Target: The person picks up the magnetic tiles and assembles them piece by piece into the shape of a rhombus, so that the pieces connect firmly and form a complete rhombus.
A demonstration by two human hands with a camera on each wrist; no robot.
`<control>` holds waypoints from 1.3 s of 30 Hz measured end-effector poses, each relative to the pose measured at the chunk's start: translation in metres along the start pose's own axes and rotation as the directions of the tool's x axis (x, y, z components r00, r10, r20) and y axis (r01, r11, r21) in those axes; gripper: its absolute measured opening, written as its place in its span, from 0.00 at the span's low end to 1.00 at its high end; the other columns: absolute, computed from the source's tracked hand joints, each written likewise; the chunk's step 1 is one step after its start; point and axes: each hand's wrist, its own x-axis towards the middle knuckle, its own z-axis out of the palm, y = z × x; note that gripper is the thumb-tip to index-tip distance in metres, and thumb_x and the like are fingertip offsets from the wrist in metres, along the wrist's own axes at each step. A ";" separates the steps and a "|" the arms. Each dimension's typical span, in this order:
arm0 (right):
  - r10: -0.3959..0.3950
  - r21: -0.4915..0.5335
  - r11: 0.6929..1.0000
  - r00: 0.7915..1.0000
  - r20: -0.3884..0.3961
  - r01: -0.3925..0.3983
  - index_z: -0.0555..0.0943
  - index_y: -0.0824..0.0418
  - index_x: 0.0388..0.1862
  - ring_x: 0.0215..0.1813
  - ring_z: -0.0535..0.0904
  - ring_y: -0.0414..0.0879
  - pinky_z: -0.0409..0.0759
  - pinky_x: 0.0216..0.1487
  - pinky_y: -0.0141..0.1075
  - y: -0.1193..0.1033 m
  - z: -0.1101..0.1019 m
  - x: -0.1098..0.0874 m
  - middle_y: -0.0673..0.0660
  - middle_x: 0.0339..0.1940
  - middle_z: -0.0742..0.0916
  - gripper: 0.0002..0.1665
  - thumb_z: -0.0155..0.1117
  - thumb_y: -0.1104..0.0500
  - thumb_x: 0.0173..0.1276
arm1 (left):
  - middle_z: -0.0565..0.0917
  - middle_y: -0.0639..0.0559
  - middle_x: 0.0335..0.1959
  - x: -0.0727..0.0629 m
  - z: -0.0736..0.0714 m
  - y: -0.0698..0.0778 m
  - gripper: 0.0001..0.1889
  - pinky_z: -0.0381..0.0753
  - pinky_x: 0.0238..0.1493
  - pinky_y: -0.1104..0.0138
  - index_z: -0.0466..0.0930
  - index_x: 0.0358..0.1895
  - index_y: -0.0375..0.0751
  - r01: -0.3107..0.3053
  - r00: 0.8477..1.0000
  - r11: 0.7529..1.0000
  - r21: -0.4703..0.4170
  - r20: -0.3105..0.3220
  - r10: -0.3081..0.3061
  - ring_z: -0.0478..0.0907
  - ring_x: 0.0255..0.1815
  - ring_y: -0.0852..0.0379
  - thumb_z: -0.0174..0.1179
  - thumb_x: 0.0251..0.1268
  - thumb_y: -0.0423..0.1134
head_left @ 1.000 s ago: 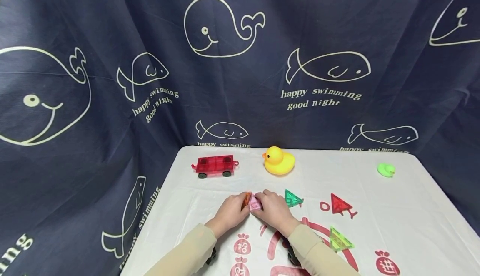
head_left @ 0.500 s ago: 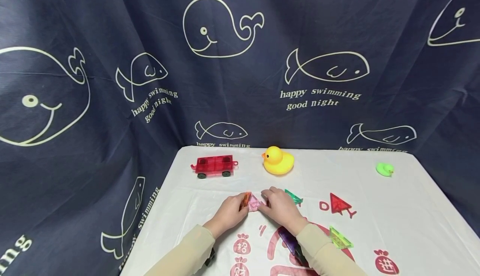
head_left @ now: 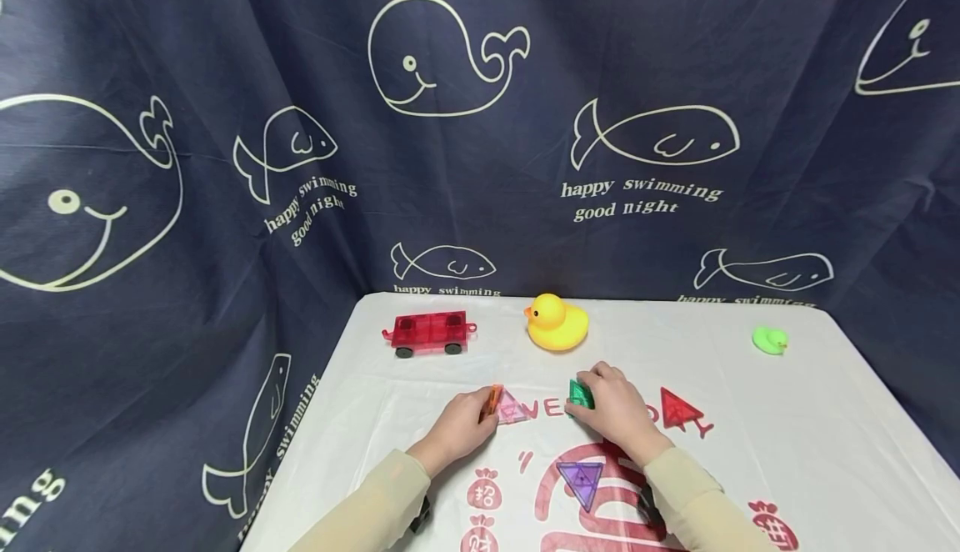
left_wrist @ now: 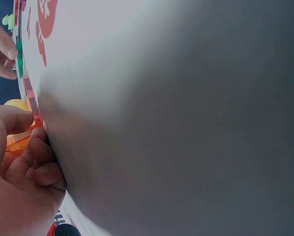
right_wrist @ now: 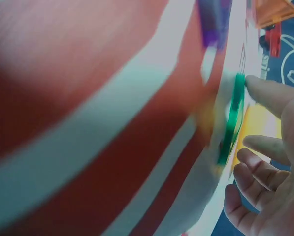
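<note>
The see-through orange plastic tile (head_left: 495, 400), pinched between the thumb and fingers of my left hand (head_left: 459, 427), and the see-through green plastic tile (head_left: 578, 396), touched by my right hand (head_left: 617, 402) though I cannot tell if gripped, sit well in from the white-covered table (head_left: 405, 381)'s far edge. Both should be light, stiff and slightly slick, best taken by their rims. Between them lies a pale pink triangular tile (head_left: 512, 409); beyond, the yellow toy duck (head_left: 558, 326) sits near that edge.

Navy whale-and-fish-print curtain (head_left: 480, 173) behind a red-printed white table (head_left: 675, 343).
</note>
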 end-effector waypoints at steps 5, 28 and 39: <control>0.030 0.022 0.999 0.999 0.045 -0.031 0.85 0.66 0.58 0.43 0.77 0.51 0.81 0.53 0.53 0.012 -0.002 -0.005 0.58 0.44 0.81 0.39 0.81 0.40 0.59 | 0.73 0.60 0.23 0.000 0.000 0.000 0.20 0.72 0.32 0.68 0.79 0.63 0.32 -0.002 1.000 1.000 -0.002 -0.004 0.002 0.70 0.26 0.64 0.65 0.70 0.34; 0.073 0.099 0.992 0.992 0.108 -0.084 0.84 0.63 0.57 0.44 0.79 0.49 0.81 0.55 0.53 0.012 -0.005 -0.006 0.55 0.46 0.83 0.38 0.85 0.43 0.54 | 0.75 0.60 0.27 0.001 0.000 0.000 0.20 0.73 0.35 0.68 0.79 0.63 0.32 0.005 1.000 1.000 0.007 0.006 -0.005 0.72 0.29 0.63 0.65 0.70 0.35; 0.136 0.130 0.980 0.985 0.107 -0.150 0.80 0.60 0.54 0.41 0.78 0.49 0.81 0.52 0.53 0.007 -0.005 -0.003 0.55 0.42 0.84 0.35 0.86 0.45 0.54 | 0.85 0.52 0.37 0.000 -0.001 0.004 0.21 0.78 0.40 0.65 0.79 0.63 0.32 0.024 1.000 0.999 0.038 0.017 -0.025 0.74 0.32 0.62 0.65 0.71 0.36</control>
